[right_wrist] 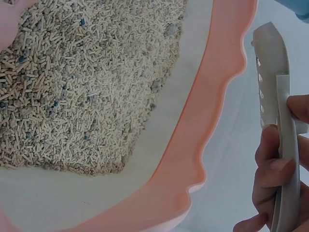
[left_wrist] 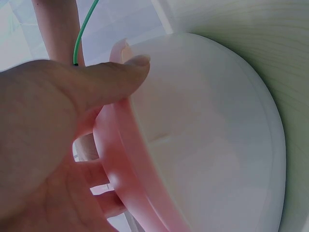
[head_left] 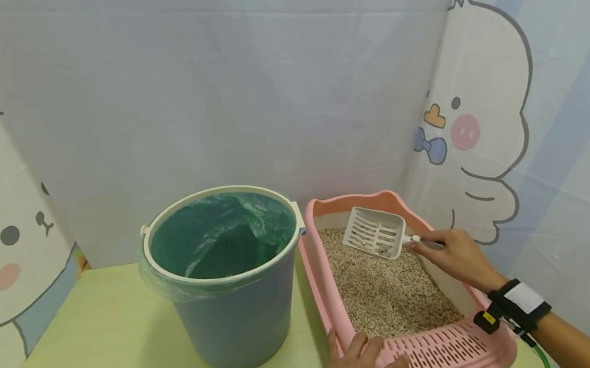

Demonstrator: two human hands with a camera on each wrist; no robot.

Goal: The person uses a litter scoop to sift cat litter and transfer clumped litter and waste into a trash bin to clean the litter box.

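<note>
A pale green tabletop (head_left: pixel 104 332) carries a grey-blue bucket (head_left: pixel 233 322) lined with a green plastic bag (head_left: pixel 221 236), standing just beside the left wall of a pink litter tray (head_left: pixel 330 297); printed cartoon curtains close in behind and on both sides. The tray is filled with pale pellet litter (head_left: pixel 387 292), and a slotted pink grate (head_left: pixel 443 348) forms its near end. The bucket's rim stands higher than the tray wall, between the tray and the open left part of the tabletop. The left hand (head_left: pixel 358 364) grips the tray's near left corner, thumb outside on the wall and fingers (head_left: pixel 392 367) curled over the rim onto the grate. The right hand (head_left: pixel 454 258) pinches the handle of a white slotted scoop (head_left: pixel 374 232), fingers (right_wrist: pixel 270 169) wrapped round the handle with the thumb pressed on its other side. The scoop is held in the air above the far part of the litter, its long axis running from the hand leftward and slightly up, open mouth toward the bucket, with a few dark clumps lying in its lower corner.
</note>
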